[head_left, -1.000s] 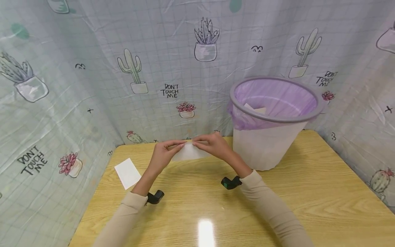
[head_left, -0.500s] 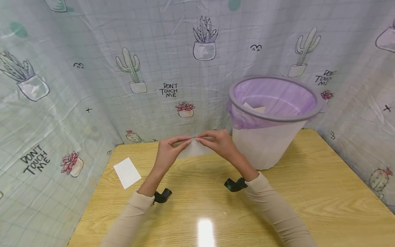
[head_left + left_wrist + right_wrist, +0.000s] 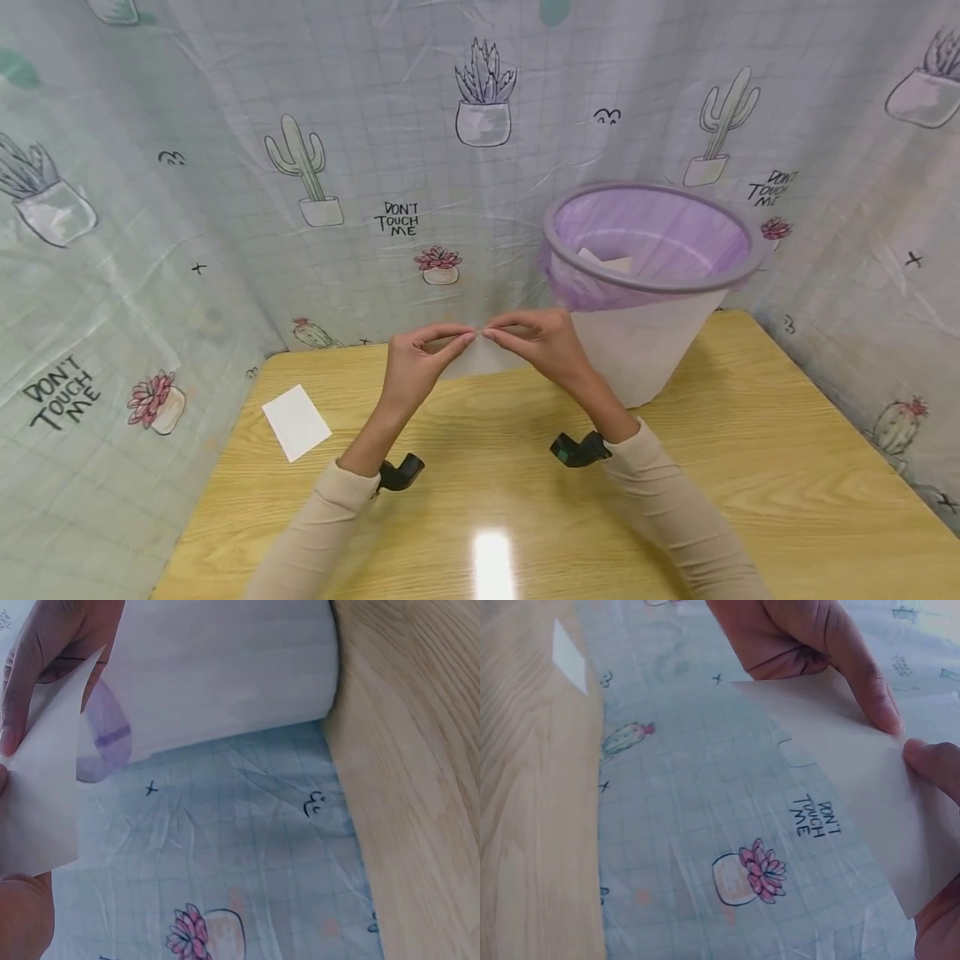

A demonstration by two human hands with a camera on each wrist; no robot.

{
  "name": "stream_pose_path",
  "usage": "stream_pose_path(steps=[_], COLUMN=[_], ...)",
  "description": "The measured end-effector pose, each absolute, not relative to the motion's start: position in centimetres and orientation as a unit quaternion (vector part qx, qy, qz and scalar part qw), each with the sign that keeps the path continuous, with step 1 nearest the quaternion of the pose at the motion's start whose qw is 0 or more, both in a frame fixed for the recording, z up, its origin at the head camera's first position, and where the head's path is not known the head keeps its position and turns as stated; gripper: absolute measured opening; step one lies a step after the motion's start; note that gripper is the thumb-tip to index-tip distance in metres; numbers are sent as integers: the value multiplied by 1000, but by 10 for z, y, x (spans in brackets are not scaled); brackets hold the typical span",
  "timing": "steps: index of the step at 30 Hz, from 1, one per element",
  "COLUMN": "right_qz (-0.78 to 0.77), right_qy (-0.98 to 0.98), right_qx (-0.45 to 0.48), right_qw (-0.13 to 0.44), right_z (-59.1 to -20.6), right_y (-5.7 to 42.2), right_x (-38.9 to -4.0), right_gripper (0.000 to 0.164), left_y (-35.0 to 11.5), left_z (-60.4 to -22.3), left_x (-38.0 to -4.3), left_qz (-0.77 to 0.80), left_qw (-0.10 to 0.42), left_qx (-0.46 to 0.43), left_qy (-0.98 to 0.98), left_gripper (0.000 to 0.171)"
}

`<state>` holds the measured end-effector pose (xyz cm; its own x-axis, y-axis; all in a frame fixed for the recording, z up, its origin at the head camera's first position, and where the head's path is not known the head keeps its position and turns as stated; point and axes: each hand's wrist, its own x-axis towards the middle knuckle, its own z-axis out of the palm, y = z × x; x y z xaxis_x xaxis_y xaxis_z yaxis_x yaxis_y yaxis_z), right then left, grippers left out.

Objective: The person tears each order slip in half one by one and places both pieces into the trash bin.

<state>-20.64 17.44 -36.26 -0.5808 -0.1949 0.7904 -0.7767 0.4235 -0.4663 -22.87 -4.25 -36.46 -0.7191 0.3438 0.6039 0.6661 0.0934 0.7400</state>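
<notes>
A white sheet of paper [image 3: 483,360] is held up over the far part of the table, its lower part hanging below the fingers. My left hand [image 3: 412,367] pinches its upper edge between thumb and fingertips. From the other side my right hand [image 3: 553,343] pinches the same edge, the two thumb tips almost meeting. In the left wrist view the paper [image 3: 45,799] slants between both hands. The right wrist view shows the broad face of the paper [image 3: 870,776], with both thumbs on it close together.
A second white sheet [image 3: 296,422] lies on the wooden table [image 3: 465,500] at the left. Behind my right hand stands a white bin [image 3: 637,350] with a purple liner [image 3: 652,225] and some paper inside. A cactus-print curtain [image 3: 360,150] surrounds the table's back and sides.
Both hands have shifted a little right and upward with the paper, nearer the bin. Their fingertips have drawn closer together along the edge. The view has turned slightly right.
</notes>
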Motion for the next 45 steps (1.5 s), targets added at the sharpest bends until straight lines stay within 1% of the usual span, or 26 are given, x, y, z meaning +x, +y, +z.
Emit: stream_pose_path(steps=[6,16,22,27,30,35,40,45], right_qz=[467,495,524,549,551,537,517,481], right_qy=[-764,-743,-731,-729,-731,-745,-764,-788], right_qx=[294,296,300,279,272,265,268,285], right_qw=[335,339,318,300,297,293,277,259], right_z=[-357,-350,-350,-350,-349,-346,-342,-336], right_y=[177,178,183,186,187,191,201,217], right_x=[-197,-189,-186,-183,-181,-177,-173,-168], right_gripper=[4,10,12,9,7,8,12,22], left_y=[-36,-28,-25,-25,-24,-25,-28,-37], left_z=[-355,-352,-350,-349,-348,-346,-343,-341], left_x=[-223,-219,-216,-214,-213,-213,-214,-216], left_qz=[-598,-629,-639,-660,-669,-651,-603,-577], left_qw=[131,127,117,98,90,86,84,85], left_qx=[-363,-361,-371,-351,-343,-361,-392,-402], left_qy=[-702,-676,-664,-656,-653,-662,-689,-705], left_gripper=[11,11,11,12,12,14,20,24])
